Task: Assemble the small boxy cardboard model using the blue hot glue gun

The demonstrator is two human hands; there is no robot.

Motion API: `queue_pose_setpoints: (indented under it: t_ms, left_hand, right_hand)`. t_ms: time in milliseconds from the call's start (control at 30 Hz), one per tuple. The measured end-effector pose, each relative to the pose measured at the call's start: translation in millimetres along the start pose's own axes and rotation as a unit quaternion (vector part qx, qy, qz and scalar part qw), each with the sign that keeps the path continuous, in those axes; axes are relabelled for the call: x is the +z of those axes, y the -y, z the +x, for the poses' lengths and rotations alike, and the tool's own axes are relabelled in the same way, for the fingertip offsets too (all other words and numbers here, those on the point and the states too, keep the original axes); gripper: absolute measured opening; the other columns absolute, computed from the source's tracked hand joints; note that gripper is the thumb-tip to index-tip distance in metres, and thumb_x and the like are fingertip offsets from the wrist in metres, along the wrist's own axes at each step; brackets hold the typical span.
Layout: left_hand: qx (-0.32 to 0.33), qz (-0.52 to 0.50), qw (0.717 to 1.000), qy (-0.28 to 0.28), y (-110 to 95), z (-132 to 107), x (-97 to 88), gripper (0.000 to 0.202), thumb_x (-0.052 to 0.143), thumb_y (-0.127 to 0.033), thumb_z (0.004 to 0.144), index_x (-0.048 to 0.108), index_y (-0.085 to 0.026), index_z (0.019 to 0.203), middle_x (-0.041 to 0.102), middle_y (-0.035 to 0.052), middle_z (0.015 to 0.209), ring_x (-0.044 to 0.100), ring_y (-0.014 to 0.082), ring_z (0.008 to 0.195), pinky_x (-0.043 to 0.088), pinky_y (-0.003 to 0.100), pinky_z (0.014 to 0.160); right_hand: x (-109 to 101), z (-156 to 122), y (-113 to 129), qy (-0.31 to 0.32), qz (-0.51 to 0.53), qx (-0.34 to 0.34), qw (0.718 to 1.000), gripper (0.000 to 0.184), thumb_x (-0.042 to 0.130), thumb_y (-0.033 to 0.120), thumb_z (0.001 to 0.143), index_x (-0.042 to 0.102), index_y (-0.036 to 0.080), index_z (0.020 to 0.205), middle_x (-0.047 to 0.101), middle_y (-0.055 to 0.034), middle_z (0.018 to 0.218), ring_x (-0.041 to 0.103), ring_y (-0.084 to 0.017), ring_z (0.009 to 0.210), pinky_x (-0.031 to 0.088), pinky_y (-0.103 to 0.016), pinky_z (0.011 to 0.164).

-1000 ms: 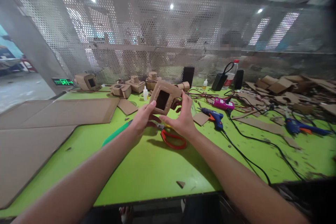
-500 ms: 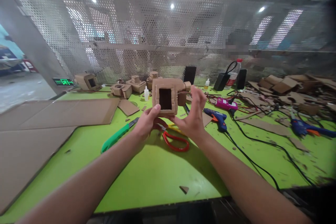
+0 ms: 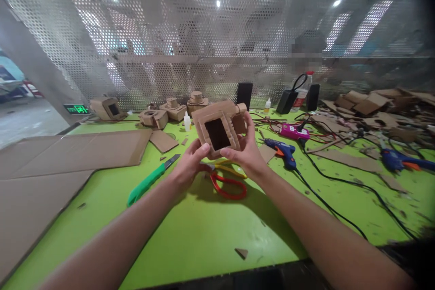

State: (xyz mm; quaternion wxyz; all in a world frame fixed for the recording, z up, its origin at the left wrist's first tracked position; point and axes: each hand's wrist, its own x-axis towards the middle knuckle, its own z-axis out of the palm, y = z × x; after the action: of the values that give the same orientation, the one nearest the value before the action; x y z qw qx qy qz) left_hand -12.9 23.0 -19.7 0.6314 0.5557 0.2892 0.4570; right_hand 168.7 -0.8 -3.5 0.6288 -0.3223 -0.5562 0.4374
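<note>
Between my hands, above the green table, I hold a tilted cardboard model [image 3: 200, 124] with a dark rectangular opening facing me and a smaller block on its right side. My left hand [image 3: 188, 163] grips its lower left corner, thumb on the front. My right hand [image 3: 250, 152] is closed on its lower right side, thumb at the opening's lower edge and fingers up by the side block. Below it on the table lie scissors [image 3: 230, 190] with one red and one yellow handle, their blades hidden. A green-handled utility knife [image 3: 147, 184] rests left of my left hand.
Large cardboard sheets [image 3: 71, 152] cover the left side. Behind stand other cardboard models [image 3: 110, 108] and a white glue bottle [image 3: 187, 122]. To the right lie blue glue guns [image 3: 287, 154] with black cables, a pink power strip [image 3: 294, 131] and cardboard scraps [image 3: 353, 163].
The cardboard model has tilted, its top leaning left. My right hand has gone from spread fingers beside it to gripping its right side. My left hand keeps its hold.
</note>
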Motion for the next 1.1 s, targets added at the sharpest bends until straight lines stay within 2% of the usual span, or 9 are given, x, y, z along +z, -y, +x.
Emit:
queue_pose_setpoints:
  t_ms: [67,167,267,400,500,667,867,1000,1100]
  left_hand:
    - [0.027,-0.056,0.998,0.021,-1,4,-2.8,0.073,0.073,-0.067,0.076,0.059,-0.021,0.131,0.066,0.0151,0.136,0.067,0.0347,0.117,0.061,0.04,0.077]
    - [0.059,-0.084,0.994,0.027,-5,7,-5.1,0.068,0.067,-0.064,0.081,0.06,-0.019,0.133,0.066,0.0145,0.137,0.064,0.037,0.123,0.059,0.045,0.09]
    - [0.064,-0.053,0.996,0.027,-10,8,-7.3,0.069,0.066,-0.062,0.081,0.059,-0.02,0.136,0.068,0.0132,0.134,0.064,0.0386,0.124,0.058,0.047,0.093]
    - [0.06,-0.01,0.997,0.052,-13,7,-13.8,0.074,0.076,-0.056,0.073,0.061,-0.019,0.135,0.07,0.0141,0.13,0.063,0.0402,0.125,0.056,0.049,0.097]
    - [0.041,0.032,0.997,0.061,-12,6,-22.0,0.075,0.081,-0.054,0.068,0.064,-0.018,0.132,0.072,0.0151,0.126,0.063,0.0415,0.123,0.055,0.05,0.097]
    - [0.046,0.052,0.996,0.06,-11,6,-33.1,0.07,0.078,-0.059,0.071,0.067,-0.018,0.127,0.073,0.015,0.125,0.066,0.0408,0.119,0.056,0.049,0.095]
    - [0.018,0.092,0.993,0.077,-18,5,-31.3,0.07,0.082,-0.054,0.068,0.068,-0.018,0.126,0.074,0.0138,0.121,0.068,0.0394,0.112,0.058,0.046,0.09]
    - [0.003,0.045,0.999,0.023,-7,9,-34.1,0.067,0.082,-0.051,0.068,0.069,-0.015,0.122,0.075,0.0145,0.116,0.069,0.0375,0.11,0.057,0.046,0.091]
    - [0.015,-0.007,0.997,-0.072,5,15,-40.4,0.063,0.08,-0.054,0.065,0.071,-0.013,0.112,0.077,0.0132,0.105,0.071,0.0352,0.103,0.058,0.044,0.088]
  right_hand:
    - [-8,2,2,0.043,-0.028,0.013,0.999,0.138,0.095,0.04,0.064,-0.002,0.039,0.162,0.063,-0.0116,0.136,0.068,-0.031,0.121,0.056,-0.057,0.101]
    - [-17,4,5,0.092,-0.086,0.028,0.992,0.14,0.097,0.04,0.058,0.004,0.037,0.163,0.056,-0.0138,0.145,0.065,-0.034,0.125,0.056,-0.057,0.1]
    - [-18,6,6,0.074,-0.075,0.037,0.994,0.138,0.096,0.046,0.057,0.008,0.04,0.163,0.055,-0.0112,0.148,0.062,-0.033,0.129,0.057,-0.056,0.099]
    - [-14,8,4,0.018,0.003,0.058,0.998,0.131,0.088,0.062,0.062,0.007,0.04,0.163,0.072,-0.005,0.117,0.072,-0.031,0.108,0.062,-0.051,0.087]
    - [-12,7,4,0.013,0.026,0.055,0.998,0.128,0.087,0.064,0.061,0.012,0.038,0.161,0.073,-0.004,0.111,0.073,-0.03,0.099,0.063,-0.049,0.082]
    - [-13,4,10,0.043,0.016,0.072,0.996,0.126,0.088,0.06,0.061,0.011,0.04,0.159,0.072,-0.0049,0.115,0.074,-0.029,0.095,0.063,-0.048,0.076]
    - [-18,7,8,0.071,0.018,0.09,0.993,0.129,0.09,0.054,0.062,0.007,0.036,0.159,0.073,-0.0044,0.112,0.074,-0.029,0.102,0.059,-0.052,0.091]
    - [-14,13,8,0.046,-0.04,0.074,0.995,0.121,0.086,0.068,0.062,0.019,0.034,0.157,0.07,-0.0084,0.122,0.068,-0.03,0.116,0.057,-0.051,0.099]
    - [-25,11,29,-0.072,-0.145,0.0,0.987,0.093,0.066,0.08,0.076,0.036,0.031,0.149,0.063,-0.0112,0.135,0.064,-0.026,0.122,0.054,-0.046,0.103]
